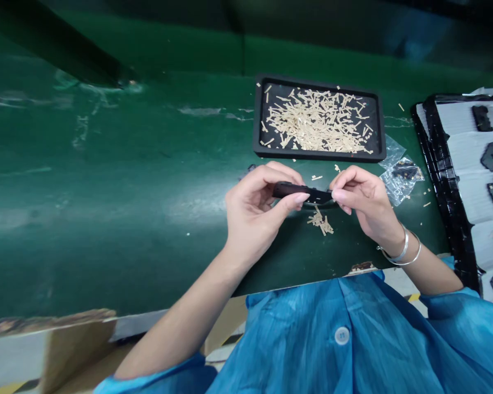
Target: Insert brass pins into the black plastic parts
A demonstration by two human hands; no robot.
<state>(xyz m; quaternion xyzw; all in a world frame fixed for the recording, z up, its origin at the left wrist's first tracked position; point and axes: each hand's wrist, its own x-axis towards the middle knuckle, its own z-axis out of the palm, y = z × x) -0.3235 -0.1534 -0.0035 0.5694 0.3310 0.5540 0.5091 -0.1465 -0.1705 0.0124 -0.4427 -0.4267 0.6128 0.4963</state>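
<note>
Black slim part (302, 192), long axis left-to-right, each end in a fingertip pinch: left hand (257, 210), right hand (363, 201).

My only view sits on the head, looking forward and steeply down, close over the green counter (107, 219).

Bench: green top (107, 191), scuffed, with pale streaks.
Tray (317, 156): black and shallow, at the far middle, heaped with pale strips (318, 120).
Pile (320, 221): a few strips on the green, nearer the front edge.
Strays (316, 177): single strips between tray and pile.
Bag (400, 172): clear, by the tray's near right corner, with dark bits inside.
Stack (437, 158): black trays at the right edge.
</note>
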